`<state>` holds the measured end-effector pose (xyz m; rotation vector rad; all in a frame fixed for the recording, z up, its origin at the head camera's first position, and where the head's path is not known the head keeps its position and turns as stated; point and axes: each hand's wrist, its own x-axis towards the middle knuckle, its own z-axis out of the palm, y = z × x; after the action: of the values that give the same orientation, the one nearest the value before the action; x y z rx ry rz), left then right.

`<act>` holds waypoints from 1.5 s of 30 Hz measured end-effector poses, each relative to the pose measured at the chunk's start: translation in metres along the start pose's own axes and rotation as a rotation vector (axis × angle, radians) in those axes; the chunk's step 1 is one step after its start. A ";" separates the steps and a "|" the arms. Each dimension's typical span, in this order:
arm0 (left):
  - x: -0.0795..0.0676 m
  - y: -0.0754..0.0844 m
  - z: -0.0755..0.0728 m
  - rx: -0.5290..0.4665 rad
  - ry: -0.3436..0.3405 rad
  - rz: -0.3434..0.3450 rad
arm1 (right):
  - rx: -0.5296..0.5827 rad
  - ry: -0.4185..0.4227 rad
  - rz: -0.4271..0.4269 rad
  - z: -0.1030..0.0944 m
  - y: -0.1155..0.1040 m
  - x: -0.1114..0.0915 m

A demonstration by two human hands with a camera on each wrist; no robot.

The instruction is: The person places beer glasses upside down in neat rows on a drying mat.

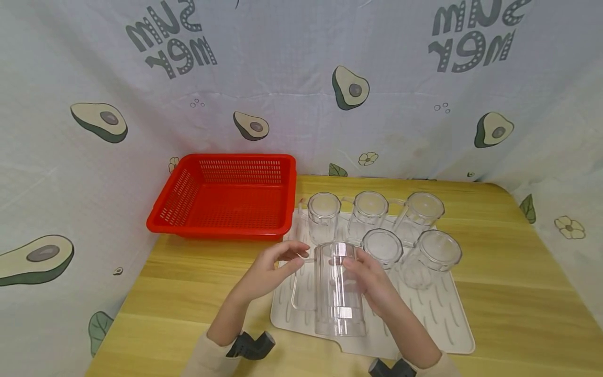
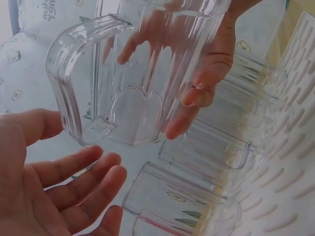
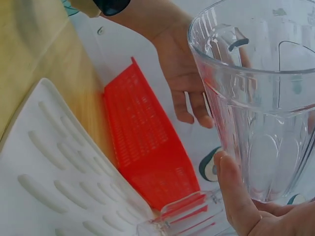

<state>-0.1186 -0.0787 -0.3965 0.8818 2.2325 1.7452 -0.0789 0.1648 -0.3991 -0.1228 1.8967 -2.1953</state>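
A clear ribbed mug [image 1: 340,298] is held above the mat by my right hand [image 1: 377,280], which grips it near its base; the open rim points toward me. In the right wrist view the mug [image 3: 261,98] stands out large, with the right thumb on its side. My left hand [image 1: 268,272] is beside the mug's handle, fingers loosely spread. The left wrist view shows the left thumb at the handle [image 2: 61,83], while the other fingers [image 2: 83,191] are not closed round it. Whether the thumb touches the handle, I cannot tell.
Several similar mugs stand upside down on a white ridged drying mat [image 1: 452,319], one of them a clear mug [image 1: 426,256] at the right. A red slotted basket [image 1: 221,231] sits at the back left of the wooden table [image 1: 509,262]. Behind hangs a printed cloth [image 1: 301,63].
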 end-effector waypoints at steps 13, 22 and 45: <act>-0.003 0.003 0.002 -0.092 -0.018 0.027 | -0.211 0.126 -0.331 0.012 -0.007 -0.013; -0.002 0.003 0.003 -0.108 -0.031 0.025 | -0.400 0.154 -0.533 0.010 -0.003 -0.014; 0.012 -0.009 0.000 -0.015 0.026 0.028 | -0.704 0.150 -0.706 0.003 0.006 -0.006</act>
<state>-0.1313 -0.0734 -0.4028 0.8968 2.2307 1.7936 -0.0718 0.1624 -0.4039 -0.8835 2.9755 -1.7573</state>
